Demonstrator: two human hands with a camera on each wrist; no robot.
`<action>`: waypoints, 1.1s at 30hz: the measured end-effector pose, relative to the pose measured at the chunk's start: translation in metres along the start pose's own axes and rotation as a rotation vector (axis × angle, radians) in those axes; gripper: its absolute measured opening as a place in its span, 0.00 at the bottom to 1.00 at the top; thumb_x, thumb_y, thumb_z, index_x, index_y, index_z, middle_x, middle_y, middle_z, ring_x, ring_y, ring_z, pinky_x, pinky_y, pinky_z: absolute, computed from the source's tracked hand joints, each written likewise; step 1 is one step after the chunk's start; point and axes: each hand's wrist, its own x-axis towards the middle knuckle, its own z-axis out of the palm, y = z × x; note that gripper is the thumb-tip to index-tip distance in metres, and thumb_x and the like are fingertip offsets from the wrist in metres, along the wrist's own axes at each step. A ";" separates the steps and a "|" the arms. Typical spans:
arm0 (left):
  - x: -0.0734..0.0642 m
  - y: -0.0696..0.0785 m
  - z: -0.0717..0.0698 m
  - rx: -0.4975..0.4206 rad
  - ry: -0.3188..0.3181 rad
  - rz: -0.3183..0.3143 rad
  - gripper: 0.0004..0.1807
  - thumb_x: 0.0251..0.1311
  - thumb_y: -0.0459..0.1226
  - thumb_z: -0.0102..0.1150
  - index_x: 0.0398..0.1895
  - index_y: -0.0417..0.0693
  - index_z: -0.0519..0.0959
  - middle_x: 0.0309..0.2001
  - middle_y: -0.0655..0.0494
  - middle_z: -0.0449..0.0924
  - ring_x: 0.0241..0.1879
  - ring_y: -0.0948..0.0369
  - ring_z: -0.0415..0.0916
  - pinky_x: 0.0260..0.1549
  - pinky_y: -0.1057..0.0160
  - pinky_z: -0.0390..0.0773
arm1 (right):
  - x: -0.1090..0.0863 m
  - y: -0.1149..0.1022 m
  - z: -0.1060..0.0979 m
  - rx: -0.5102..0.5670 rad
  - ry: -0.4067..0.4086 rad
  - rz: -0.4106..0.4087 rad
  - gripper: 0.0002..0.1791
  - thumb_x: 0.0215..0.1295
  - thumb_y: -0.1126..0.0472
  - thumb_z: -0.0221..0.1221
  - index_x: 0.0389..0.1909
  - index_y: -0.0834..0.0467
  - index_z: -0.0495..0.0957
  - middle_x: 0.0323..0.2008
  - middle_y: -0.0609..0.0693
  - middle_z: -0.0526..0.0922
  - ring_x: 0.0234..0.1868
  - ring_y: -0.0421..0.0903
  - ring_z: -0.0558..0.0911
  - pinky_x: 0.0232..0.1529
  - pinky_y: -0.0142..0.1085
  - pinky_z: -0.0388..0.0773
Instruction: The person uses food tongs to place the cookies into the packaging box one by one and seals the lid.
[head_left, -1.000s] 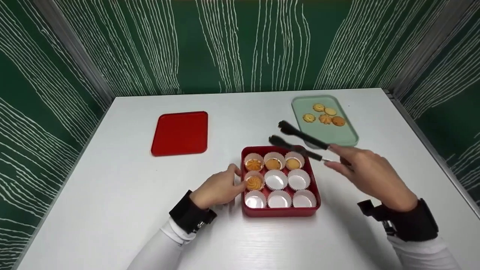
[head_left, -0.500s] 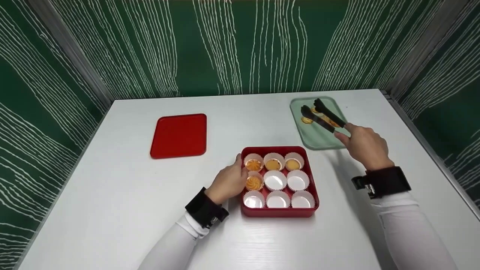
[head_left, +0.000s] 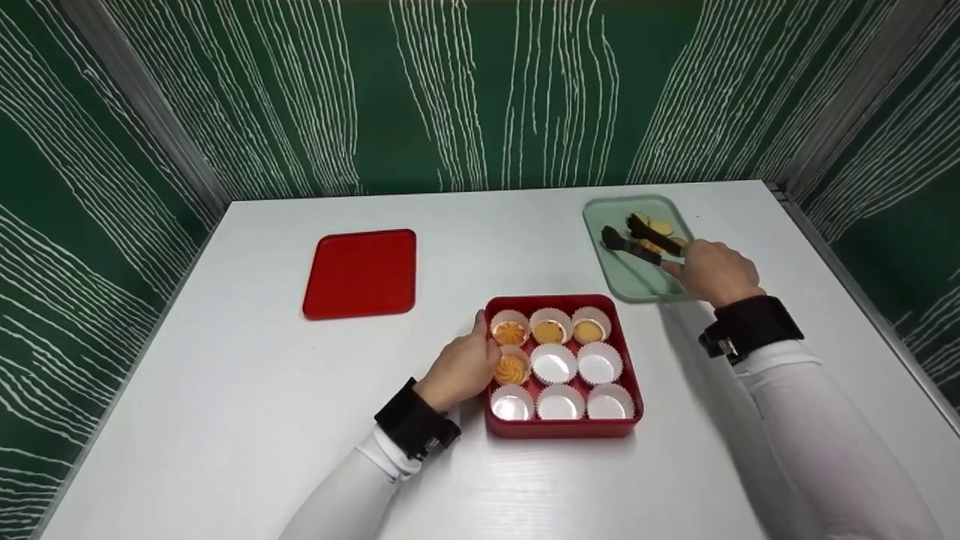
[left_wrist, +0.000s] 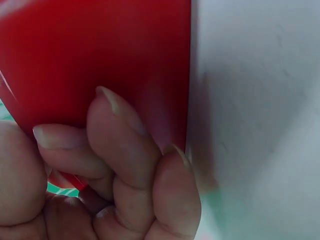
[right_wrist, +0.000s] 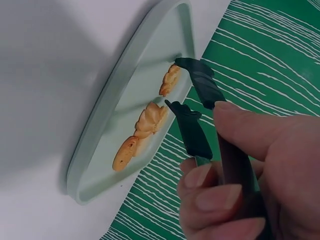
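Note:
My left hand (head_left: 461,369) grips the left wall of a red square box (head_left: 566,429), thumb at the rim; in the left wrist view its curled fingers (left_wrist: 122,130) lie against the outer side. White fluted paper cups (head_left: 555,364) fill the box. The back row and the left cup of the middle row hold cookies (head_left: 511,370). My right hand (head_left: 718,271) holds black-tipped tongs (head_left: 634,247) over the pale green tray (head_left: 637,289). Their arms stand apart, with a cookie (right_wrist: 170,80) by the tips. Other cookies (right_wrist: 149,120) lie beside it, partly hidden by the tongs in the head view.
A flat red tray or lid (head_left: 360,274) lies at the left of the white table (head_left: 225,375). Behind the table rises a green wall (head_left: 420,97) with white line patterns. The right forearm extends over the table's right side.
My right hand has carried the tongs from above the box to the green tray, then lowered them towards its cookies. The left hand has shifted slightly along the box's left wall.

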 end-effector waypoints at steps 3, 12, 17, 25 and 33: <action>0.000 0.000 0.001 -0.001 -0.010 -0.006 0.35 0.74 0.40 0.40 0.75 0.27 0.46 0.23 0.44 0.76 0.22 0.54 0.73 0.36 0.54 0.78 | 0.003 0.001 0.000 -0.009 -0.017 -0.013 0.26 0.73 0.46 0.53 0.36 0.70 0.79 0.39 0.75 0.79 0.35 0.67 0.80 0.28 0.56 0.75; 0.001 0.001 0.003 0.028 0.001 0.032 0.34 0.73 0.39 0.40 0.73 0.24 0.50 0.35 0.32 0.81 0.29 0.52 0.78 0.39 0.51 0.80 | 0.003 -0.001 -0.007 -0.039 -0.047 0.007 0.28 0.75 0.49 0.51 0.37 0.74 0.78 0.37 0.75 0.79 0.35 0.69 0.80 0.30 0.59 0.75; 0.000 0.000 0.004 0.035 -0.006 0.037 0.34 0.73 0.39 0.40 0.73 0.23 0.50 0.39 0.30 0.81 0.33 0.50 0.79 0.42 0.50 0.80 | 0.002 -0.004 -0.009 -0.067 -0.064 0.020 0.28 0.75 0.49 0.50 0.39 0.74 0.77 0.35 0.73 0.79 0.34 0.68 0.80 0.30 0.58 0.75; -0.003 -0.002 0.002 0.014 -0.028 0.011 0.35 0.74 0.40 0.39 0.74 0.26 0.47 0.46 0.29 0.80 0.36 0.51 0.79 0.46 0.53 0.79 | -0.013 -0.006 -0.023 -0.024 -0.054 -0.003 0.26 0.76 0.44 0.49 0.34 0.65 0.77 0.34 0.66 0.79 0.33 0.64 0.79 0.28 0.55 0.72; -0.001 -0.001 -0.004 0.005 -0.034 0.005 0.35 0.74 0.40 0.39 0.75 0.26 0.46 0.35 0.34 0.81 0.30 0.51 0.78 0.41 0.54 0.79 | -0.059 -0.013 -0.037 -0.008 0.066 -0.144 0.27 0.76 0.43 0.49 0.56 0.63 0.77 0.45 0.69 0.81 0.45 0.68 0.79 0.32 0.60 0.73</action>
